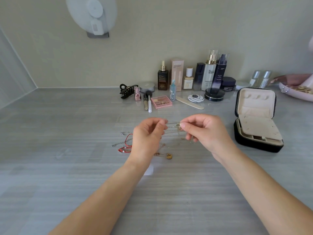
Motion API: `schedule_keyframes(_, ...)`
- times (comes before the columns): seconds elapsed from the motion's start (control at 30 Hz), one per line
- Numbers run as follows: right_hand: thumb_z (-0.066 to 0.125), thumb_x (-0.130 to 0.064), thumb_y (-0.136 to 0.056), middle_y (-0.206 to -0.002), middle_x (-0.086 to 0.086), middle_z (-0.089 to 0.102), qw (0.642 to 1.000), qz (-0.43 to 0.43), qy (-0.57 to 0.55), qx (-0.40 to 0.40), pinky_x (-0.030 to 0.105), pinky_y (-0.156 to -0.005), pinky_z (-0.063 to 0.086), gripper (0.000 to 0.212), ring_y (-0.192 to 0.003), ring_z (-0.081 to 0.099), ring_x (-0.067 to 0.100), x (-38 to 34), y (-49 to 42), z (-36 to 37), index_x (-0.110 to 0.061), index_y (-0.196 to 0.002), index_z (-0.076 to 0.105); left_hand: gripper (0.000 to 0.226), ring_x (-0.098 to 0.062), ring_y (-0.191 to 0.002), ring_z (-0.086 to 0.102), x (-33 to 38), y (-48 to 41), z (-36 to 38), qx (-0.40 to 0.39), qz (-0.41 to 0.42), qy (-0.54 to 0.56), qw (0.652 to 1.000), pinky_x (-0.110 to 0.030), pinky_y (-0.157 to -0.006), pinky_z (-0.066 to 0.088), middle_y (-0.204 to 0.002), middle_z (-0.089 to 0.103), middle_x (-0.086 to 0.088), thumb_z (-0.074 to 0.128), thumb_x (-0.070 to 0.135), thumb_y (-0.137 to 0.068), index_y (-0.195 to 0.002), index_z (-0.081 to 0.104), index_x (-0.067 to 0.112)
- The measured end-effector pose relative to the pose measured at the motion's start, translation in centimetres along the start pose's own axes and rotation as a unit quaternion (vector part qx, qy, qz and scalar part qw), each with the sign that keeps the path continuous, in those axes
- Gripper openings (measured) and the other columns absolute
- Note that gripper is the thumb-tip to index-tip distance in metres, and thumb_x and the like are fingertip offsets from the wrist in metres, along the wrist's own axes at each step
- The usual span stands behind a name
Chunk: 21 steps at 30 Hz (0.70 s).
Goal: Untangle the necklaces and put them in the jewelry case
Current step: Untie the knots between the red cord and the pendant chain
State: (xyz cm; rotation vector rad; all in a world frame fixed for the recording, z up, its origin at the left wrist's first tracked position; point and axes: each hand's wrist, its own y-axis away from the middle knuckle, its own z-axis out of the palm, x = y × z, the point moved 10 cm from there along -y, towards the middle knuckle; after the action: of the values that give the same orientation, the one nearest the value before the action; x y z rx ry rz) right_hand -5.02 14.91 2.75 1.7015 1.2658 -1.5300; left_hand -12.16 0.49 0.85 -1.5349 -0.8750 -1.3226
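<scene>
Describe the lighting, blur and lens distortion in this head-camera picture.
Head view: soft, even light, no hard shadows on the table; the round white device on the wall is blurred; the thin chain pinched between the left hand and right hand barely resolves; wide-angle distortion stretches the forearms toward the lower corners.

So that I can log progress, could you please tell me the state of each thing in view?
left hand: grip pinched on the thin chains
right hand: grip pinched on the thin chains
thin chains: lifted, stretched between both hands
jewelry case: open, lid upright
red cord: lying loose on the table
heart pendant: lying on the table
hair claw: closed
</scene>
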Motion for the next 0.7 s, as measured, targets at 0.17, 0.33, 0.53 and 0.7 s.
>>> schedule_keyframes(0.17,0.069,-0.01,-0.08,-0.064,-0.001,0.069,1.0,-0.009,-0.012,-0.02,0.017,-0.047,0.04,0.017,-0.049,0.055,0.006,-0.4,0.2,0.6,-0.025,-0.07,0.07,0.018,0.006,-0.085,0.061,0.4,0.9,3.1,-0.125,0.031,-0.036,0.991,-0.006,-0.076,0.044,-0.091,0.068,0.007,0.053,0.012,-0.092,-0.104,0.065,0.015)
schedule_keyframes(0.33,0.065,-0.006,-0.082,-0.055,-0.002,0.067,0.999,0.019,-0.039,-0.024,0.017,-0.044,0.041,0.015,-0.047,0.058,0.008,-0.3,0.3,0.4,-0.017,-0.072,0.066,0.014,0.007,-0.057,0.06,0.0,0.7,2.8,-0.106,0.016,-0.022,0.994,-0.005,-0.058,0.042,-0.067,0.067,0.008,0.058,0.006,-0.088,-0.081,0.065,0.016)
schedule_keyframes(0.53,0.066,-0.005,-0.081,-0.065,0.003,0.072,0.995,0.046,-0.078,-0.029,0.018,-0.052,0.05,0.008,-0.061,0.068,0.01,-0.1,0.4,0.2,-0.012,-0.076,0.067,0.009,0.001,-0.059,0.061,0.7,0.7,2.4,-0.092,0.039,-0.031,0.995,-0.01,-0.06,0.046,-0.073,0.068,0.004,0.064,0.005,-0.084,-0.091,0.07,0.009)
schedule_keyframes(0.7,0.067,-0.003,-0.08,-0.067,0.001,0.069,1.0,0.004,0.029,0.007,0.01,-0.047,0.04,0.011,-0.053,0.062,0.0,-0.7,0.1,-1.1,-0.013,-0.08,0.065,0.013,0.0,-0.046,0.043,0.8,0.8,2.0,-0.072,0.034,-0.051,0.996,-0.01,-0.046,0.035,-0.05,0.054,0.014,0.066,0.012,-0.083,-0.073,0.067,0.019)
